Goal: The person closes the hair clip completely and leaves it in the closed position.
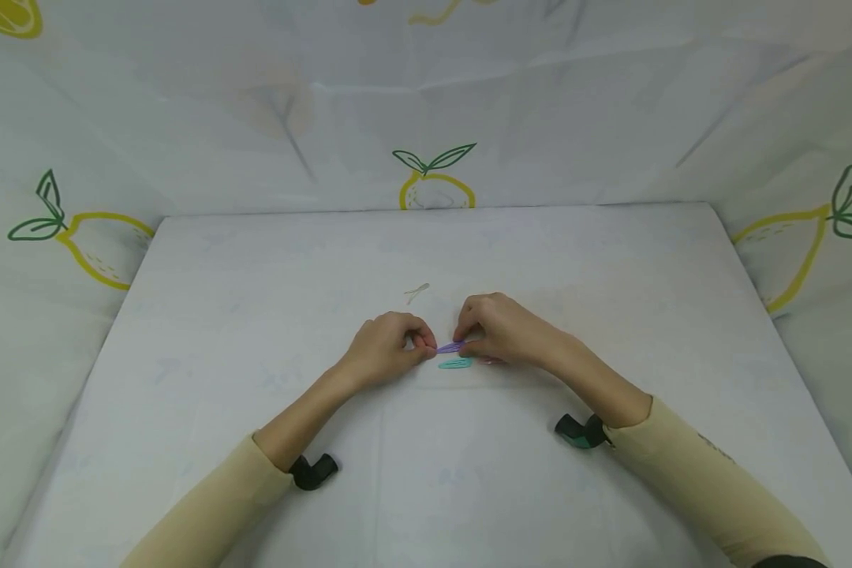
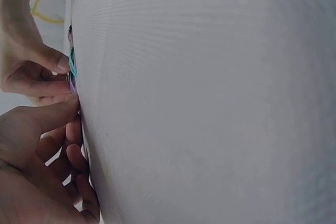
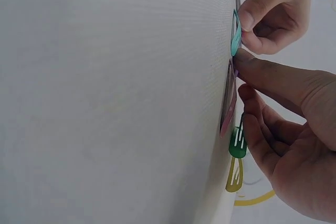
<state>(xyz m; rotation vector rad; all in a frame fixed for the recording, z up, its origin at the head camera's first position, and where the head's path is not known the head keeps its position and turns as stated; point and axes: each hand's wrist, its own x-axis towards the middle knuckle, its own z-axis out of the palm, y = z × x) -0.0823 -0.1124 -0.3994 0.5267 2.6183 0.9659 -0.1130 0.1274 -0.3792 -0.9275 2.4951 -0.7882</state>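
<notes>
While pinching purple clip (image 1: 448,348) with left hand (image 1: 392,347) and right hand (image 1: 502,327), apparently aligning beside teal clip (image 1: 454,364); should next release gently.

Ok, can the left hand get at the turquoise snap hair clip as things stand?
Probably yes: the turquoise snap hair clip lies close to the left hand, its left end visibly uncovered. That hand seems to pinch the purple snap hair clip, though, so it would likely need to let go first.

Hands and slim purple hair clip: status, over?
Left hand and right hand pinch opposite ends of slim purple hair clip. Possible snag: slim teal hair clip close alongside.
</notes>
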